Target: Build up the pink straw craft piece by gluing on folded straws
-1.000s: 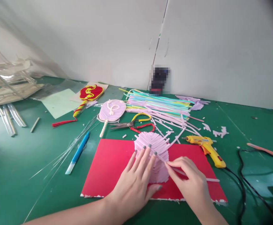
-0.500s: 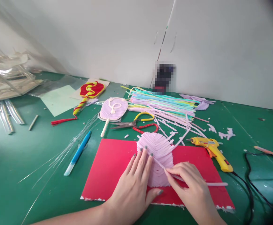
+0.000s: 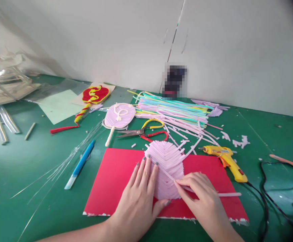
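A leaf-shaped piece made of pale pink straw strips (image 3: 166, 158) lies on a red sheet (image 3: 111, 178) near the table's front edge. My left hand (image 3: 138, 198) rests flat on the piece's left half, fingers stretched out, holding it down. My right hand (image 3: 201, 198) pinches a thin pink straw strip (image 3: 228, 194) and lays its end against the piece's lower right edge; the rest of the strip sticks out to the right over the red sheet.
Behind the sheet lie scissors with yellow and red handles (image 3: 146, 131), a heap of coloured straws (image 3: 174, 112), a finished pink fan (image 3: 118, 116) and a red and yellow fan (image 3: 94, 95). A yellow glue gun (image 3: 225, 158) and black cable (image 3: 264, 198) lie right; a blue pen (image 3: 79, 164) and thin wires left.
Both hands stay on the pink piece with only small shifts; the view has drifted slightly. The strip remains pinched in my right hand.
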Motion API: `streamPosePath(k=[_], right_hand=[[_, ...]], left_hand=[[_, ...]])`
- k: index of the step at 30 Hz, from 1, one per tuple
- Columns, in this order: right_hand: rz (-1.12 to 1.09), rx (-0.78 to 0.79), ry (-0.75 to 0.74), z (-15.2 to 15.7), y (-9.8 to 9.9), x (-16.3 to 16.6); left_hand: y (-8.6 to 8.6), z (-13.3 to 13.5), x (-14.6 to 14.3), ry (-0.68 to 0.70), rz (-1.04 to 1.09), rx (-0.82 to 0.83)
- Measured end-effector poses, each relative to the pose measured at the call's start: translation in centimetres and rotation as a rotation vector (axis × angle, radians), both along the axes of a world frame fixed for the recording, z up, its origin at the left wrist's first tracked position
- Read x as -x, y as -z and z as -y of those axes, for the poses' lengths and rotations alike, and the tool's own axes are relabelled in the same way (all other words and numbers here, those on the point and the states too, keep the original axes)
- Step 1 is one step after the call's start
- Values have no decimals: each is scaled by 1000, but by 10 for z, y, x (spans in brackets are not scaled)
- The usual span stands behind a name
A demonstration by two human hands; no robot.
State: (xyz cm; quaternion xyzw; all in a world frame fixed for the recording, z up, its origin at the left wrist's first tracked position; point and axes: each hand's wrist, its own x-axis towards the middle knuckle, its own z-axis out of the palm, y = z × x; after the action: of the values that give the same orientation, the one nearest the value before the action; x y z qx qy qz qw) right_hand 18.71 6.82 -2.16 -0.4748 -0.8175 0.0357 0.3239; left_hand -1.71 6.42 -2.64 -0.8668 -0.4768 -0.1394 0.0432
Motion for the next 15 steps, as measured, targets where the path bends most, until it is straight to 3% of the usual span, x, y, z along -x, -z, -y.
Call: streamPosePath(k=[15], right_hand=[[7,27,19,0,-3,-3]], left_hand=[[2,-2,0,-5,-23,24]])
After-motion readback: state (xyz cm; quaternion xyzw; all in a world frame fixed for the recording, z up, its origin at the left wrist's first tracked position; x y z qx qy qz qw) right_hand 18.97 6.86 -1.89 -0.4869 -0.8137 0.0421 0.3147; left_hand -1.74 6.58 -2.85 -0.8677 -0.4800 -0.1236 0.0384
